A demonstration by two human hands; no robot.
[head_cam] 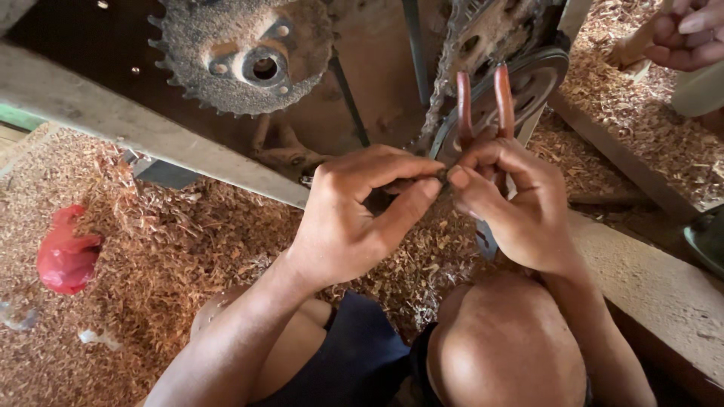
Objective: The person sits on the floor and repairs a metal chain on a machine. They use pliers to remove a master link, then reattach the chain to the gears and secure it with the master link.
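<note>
Gripping red-handled pliers (483,98), right hand (513,203) — left hand (354,211) pinching the chain (431,120).

A rough mechanical workshop, seemingly part of a sawmill or wood-processing shed: a large rusted sprocket (245,56) and a second chain-driven sprocket (494,34) hang on a dusty timber frame (113,113), while reddish wood shavings (166,249) blanket the floor (they also heap along the concrete ledge (664,294) at right). Red-handled pliers (483,102) are in use beside the drive chain (437,90).
</note>
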